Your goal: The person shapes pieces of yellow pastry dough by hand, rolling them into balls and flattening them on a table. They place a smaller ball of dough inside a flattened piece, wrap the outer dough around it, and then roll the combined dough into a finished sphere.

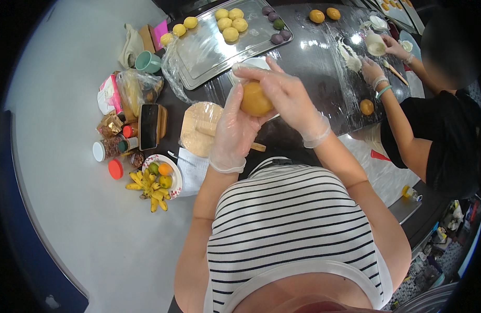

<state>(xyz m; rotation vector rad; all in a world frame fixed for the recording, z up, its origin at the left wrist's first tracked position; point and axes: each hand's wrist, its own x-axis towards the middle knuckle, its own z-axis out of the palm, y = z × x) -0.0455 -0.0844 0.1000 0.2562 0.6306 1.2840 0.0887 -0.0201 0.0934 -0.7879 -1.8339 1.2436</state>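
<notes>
Both my hands wear clear plastic gloves and hold a smooth orange-brown ball (256,99), seemingly dough, between them. My left hand (232,129) cups it from the left and below. Across its top and right side lies my right hand (289,94), fingers stretched over it. Behind the hands a white dish (258,62) is partly hidden. A round wooden board (193,137) under plastic film sits left of my left hand, and a wooden handle (258,147) shows to that hand's right. Farther off, a metal tray (201,58) carries yellow balls (230,34), purple balls (276,38) and a green ball (278,24).
At right a co-worker's gloved hands (372,72) hold a pale container (375,44) near spilled white powder (349,56). A brush (395,72) and an orange-brown ball (367,107) lie nearby. Leftward stand a teal mug (146,62), a phone (148,126), jars (105,150), bananas (148,187) and a fruit plate (177,178).
</notes>
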